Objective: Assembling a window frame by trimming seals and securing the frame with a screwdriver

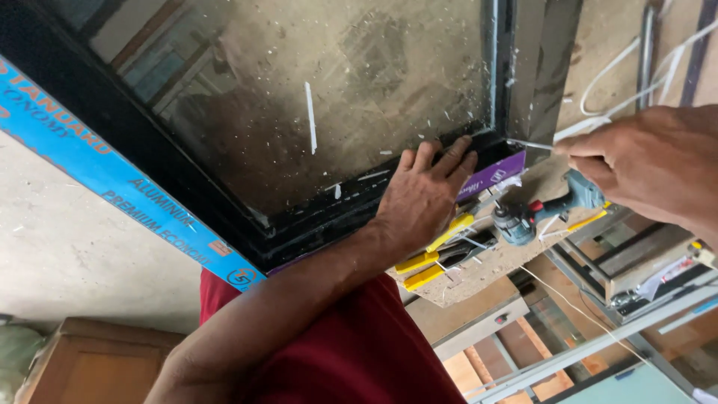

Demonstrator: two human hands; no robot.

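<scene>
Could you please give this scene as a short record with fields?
Left hand: pressed flat on the black window frame at its corner.
Right hand: pinches a thin white strip at the frame corner.
Glass pane: dusty, with white scraps.
Nearby: teal cordless drill, yellow-handled tools on a board.

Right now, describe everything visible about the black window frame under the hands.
The black window frame looks like dark aluminium, set around a dusty glass pane strewn with white chips. Its corner joint lies on a particle-board bench. A blue protective film strip covers one outer side, and a purple label sits near the corner. The left hand presses flat on the lower rail; the right hand pinches a thin white strip whose tip meets the corner.
</scene>
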